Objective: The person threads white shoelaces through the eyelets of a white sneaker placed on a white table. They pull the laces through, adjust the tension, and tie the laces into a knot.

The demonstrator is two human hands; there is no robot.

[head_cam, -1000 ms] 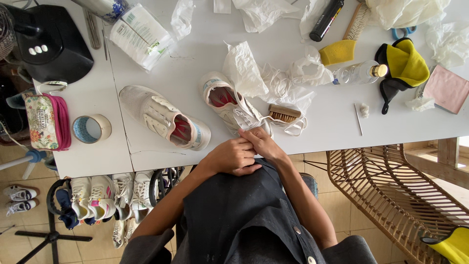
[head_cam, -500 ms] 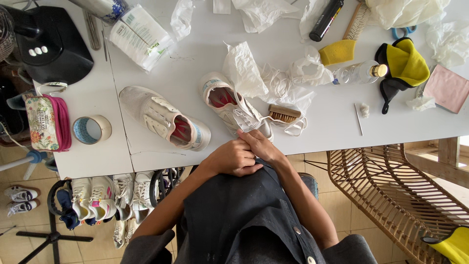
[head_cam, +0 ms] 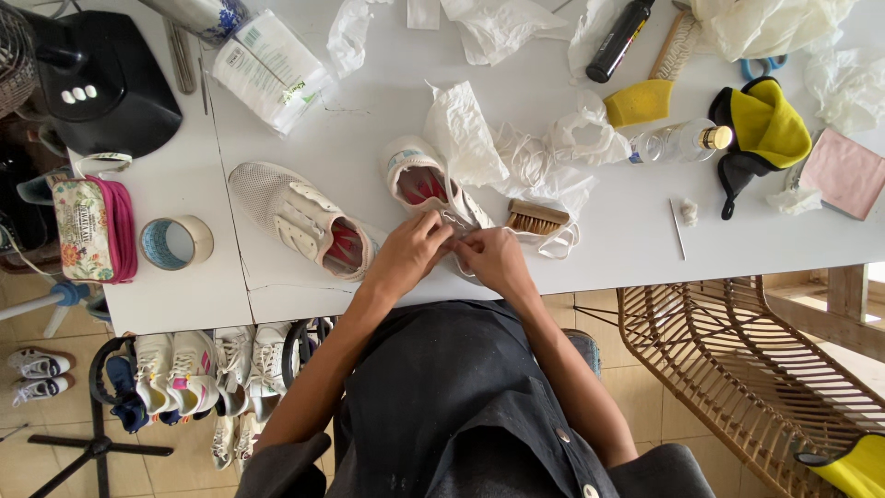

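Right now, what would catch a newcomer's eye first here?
Both hands, left hand and right hand, meet on a white sneaker at the white table's near edge. Its mate lies to the left, and a bright yellow-and-black cloth sits far right.

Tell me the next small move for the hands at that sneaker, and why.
Probably draw the lace through and snug it. Both hands, left hand and right hand, pinch together at the near end of the white sneaker, which lies on the table with its red lining open.
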